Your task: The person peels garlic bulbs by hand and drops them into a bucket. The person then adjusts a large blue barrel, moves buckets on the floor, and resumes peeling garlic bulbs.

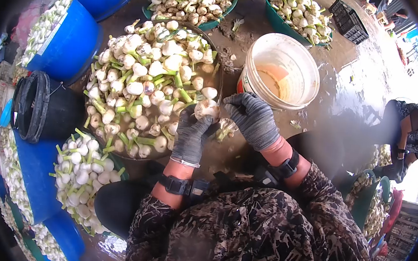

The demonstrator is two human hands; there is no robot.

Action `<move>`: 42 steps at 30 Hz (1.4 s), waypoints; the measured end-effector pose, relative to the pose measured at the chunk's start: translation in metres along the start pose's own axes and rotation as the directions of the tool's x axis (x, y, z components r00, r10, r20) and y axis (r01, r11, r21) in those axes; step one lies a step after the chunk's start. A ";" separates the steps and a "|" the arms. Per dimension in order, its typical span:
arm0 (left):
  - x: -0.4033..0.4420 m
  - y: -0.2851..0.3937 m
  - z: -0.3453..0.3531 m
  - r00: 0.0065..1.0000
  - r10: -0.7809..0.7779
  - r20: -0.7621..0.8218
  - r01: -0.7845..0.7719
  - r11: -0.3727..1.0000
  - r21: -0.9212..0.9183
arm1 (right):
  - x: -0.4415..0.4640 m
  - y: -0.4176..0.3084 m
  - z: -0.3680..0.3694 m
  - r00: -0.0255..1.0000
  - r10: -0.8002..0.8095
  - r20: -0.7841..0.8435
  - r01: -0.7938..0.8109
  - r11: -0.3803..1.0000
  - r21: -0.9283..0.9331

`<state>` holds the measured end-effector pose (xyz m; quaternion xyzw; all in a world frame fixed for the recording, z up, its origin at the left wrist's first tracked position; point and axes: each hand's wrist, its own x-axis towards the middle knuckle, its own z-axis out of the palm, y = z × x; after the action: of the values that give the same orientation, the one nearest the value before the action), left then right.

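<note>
My left hand [192, 136], in a grey glove, holds a garlic bulb [207, 109] with its root side turned up, over the right edge of a wide basin. The basin is heaped with garlic bulbs [147, 70] with short green stems, partly in brownish water. Just right of the held bulb, my right hand [253, 118], gloved too, has its fingers curled together; whatever they grip is too small to make out. Behind my right hand stands a white bucket [303, 74] with a little brownish residue inside.
Cleaned white bulbs [83, 174] fill a tub at the lower left. A black bucket [54, 112] and blue tubs [72, 44] stand left. More garlic tubs [192, 7] and a black crate [349, 21] are farther back. Another person [410, 130] bends over at the right.
</note>
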<state>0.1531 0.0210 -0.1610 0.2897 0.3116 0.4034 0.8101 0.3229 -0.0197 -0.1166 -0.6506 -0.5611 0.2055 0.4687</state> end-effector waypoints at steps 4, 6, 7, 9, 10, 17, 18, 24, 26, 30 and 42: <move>0.006 -0.011 -0.002 0.986 0.055 -0.157 -0.019 0.974 0.227 | -0.002 -0.002 0.004 0.977 -0.200 0.077 0.214 0.940 -0.267; 0.006 -0.013 -0.004 0.978 0.195 -0.073 -0.108 0.776 0.621 | -0.006 -0.001 0.009 0.977 -0.199 0.074 0.211 0.870 -0.446; 0.004 -0.012 -0.005 0.979 0.190 -0.072 -0.105 0.774 0.624 | -0.007 0.000 0.010 0.976 -0.209 0.059 0.212 0.856 -0.471; 0.001 -0.009 -0.007 0.963 0.269 0.029 -0.193 0.608 0.770 | -0.007 -0.003 0.009 0.979 -0.184 0.086 0.203 0.863 -0.463; 0.002 -0.009 -0.011 0.964 0.264 0.033 -0.193 0.607 0.771 | -0.007 -0.004 0.008 0.979 -0.166 0.116 0.201 0.867 -0.456; 0.000 -0.001 -0.015 0.962 0.274 -0.001 -0.206 0.726 0.656 | 0.004 0.014 0.002 0.992 -0.099 -0.074 0.079 0.969 -0.233; 0.000 0.002 -0.015 0.962 0.272 -0.012 -0.192 0.708 0.680 | 0.004 0.009 0.002 0.993 -0.101 -0.069 0.082 0.969 -0.231; -0.004 0.001 -0.016 0.941 0.324 0.092 -0.251 0.493 0.833 | -0.007 -0.007 0.017 0.979 -0.166 0.121 0.202 0.883 -0.424; -0.005 0.003 -0.019 0.927 0.348 0.143 -0.293 0.431 0.853 | -0.005 -0.006 0.020 0.982 -0.149 0.117 0.185 0.881 -0.435; -0.009 0.018 -0.015 0.952 0.262 0.159 -0.276 0.508 0.816 | 0.003 0.004 0.012 0.988 0.019 0.151 0.020 0.968 -0.250; -0.016 0.016 -0.007 0.981 -0.011 0.194 -0.013 0.992 0.122 | 0.009 0.007 -0.016 0.958 -0.288 0.001 0.282 0.936 -0.209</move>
<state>0.1331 0.0170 -0.1498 0.3771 0.2551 0.3538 0.8171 0.3425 -0.0170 -0.1128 -0.6107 -0.6607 0.0662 0.4315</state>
